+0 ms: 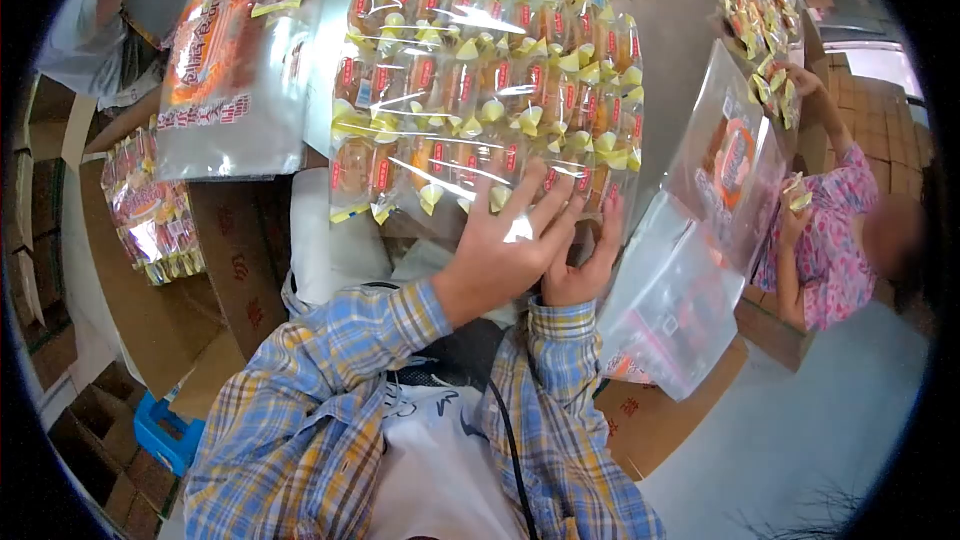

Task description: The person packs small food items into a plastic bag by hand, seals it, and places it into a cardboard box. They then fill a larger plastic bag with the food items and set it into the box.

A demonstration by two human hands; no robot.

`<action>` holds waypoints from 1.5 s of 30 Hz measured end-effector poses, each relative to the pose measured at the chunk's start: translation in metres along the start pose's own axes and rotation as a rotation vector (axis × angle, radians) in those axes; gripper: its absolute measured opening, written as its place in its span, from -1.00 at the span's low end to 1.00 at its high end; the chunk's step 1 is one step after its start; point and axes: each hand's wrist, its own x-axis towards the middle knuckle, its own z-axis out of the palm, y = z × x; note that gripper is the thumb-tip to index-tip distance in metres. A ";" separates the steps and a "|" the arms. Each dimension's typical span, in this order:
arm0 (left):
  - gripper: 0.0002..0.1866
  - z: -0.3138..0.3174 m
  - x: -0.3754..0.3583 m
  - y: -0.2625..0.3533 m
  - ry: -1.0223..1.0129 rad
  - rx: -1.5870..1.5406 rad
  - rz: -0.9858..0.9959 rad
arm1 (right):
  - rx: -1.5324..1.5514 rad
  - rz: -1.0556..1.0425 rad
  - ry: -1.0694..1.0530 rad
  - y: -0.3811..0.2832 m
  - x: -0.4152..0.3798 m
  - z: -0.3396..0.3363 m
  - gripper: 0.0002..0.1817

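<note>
A large clear plastic bag (460,85) lies in front of me, filled with rows of small wrapped cakes with yellow twisted ends and red labels. My left hand (505,250) rests on its near row, fingers stretched and spread over the plastic. Beside it, my right hand (585,275) is at the bag's near right corner, fingers apart and pointing up. The left fingers partly cover it. Neither hand is visibly closed around anything.
Flat printed bags (725,170) lie to the right, and more printed bags (230,70) to the left. A filled pack (155,205) leans by a cardboard box (240,260). Loose wrapped cakes (755,0) are heaped at far right, near a person in a pink top (825,240).
</note>
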 end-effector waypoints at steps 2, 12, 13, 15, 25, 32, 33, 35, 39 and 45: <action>-0.64 -0.006 -0.006 -0.001 0.002 -0.058 0.079 | -0.047 -0.037 -0.026 -0.006 0.001 -0.003 -0.33; -0.52 -0.063 -0.057 -0.050 -0.027 -0.070 -0.001 | -0.125 -0.040 -0.093 -0.016 -0.019 -0.019 -0.28; -0.53 -0.067 -0.058 -0.052 -0.030 -0.036 -0.016 | -0.119 -0.039 -0.083 -0.013 -0.022 -0.018 -0.29; -0.56 -0.073 -0.061 -0.054 -0.038 0.025 -0.046 | -0.074 -0.016 -0.042 -0.010 -0.023 -0.014 -0.31; -0.46 -0.047 -0.071 -0.059 -0.008 0.163 -0.041 | -0.166 -0.165 -0.143 -0.019 -0.009 -0.007 -0.27; -0.56 -0.051 -0.077 -0.067 0.117 0.048 -0.022 | -0.206 -0.168 -0.037 -0.015 -0.007 0.005 -0.28; -0.59 -0.052 -0.085 -0.069 0.169 0.012 0.028 | -0.207 -0.175 -0.033 -0.016 -0.006 0.006 -0.28; -0.63 -0.055 -0.110 -0.072 0.267 -0.060 0.125 | -0.203 -0.172 -0.025 -0.015 -0.008 0.008 -0.28; -0.62 -0.076 -0.117 -0.082 0.362 0.037 -0.127 | -0.218 -0.194 -0.002 -0.010 -0.005 0.011 -0.28; -0.30 -0.094 -0.096 -0.110 0.139 -0.083 -0.462 | -0.254 -0.203 0.009 -0.009 -0.004 0.012 -0.30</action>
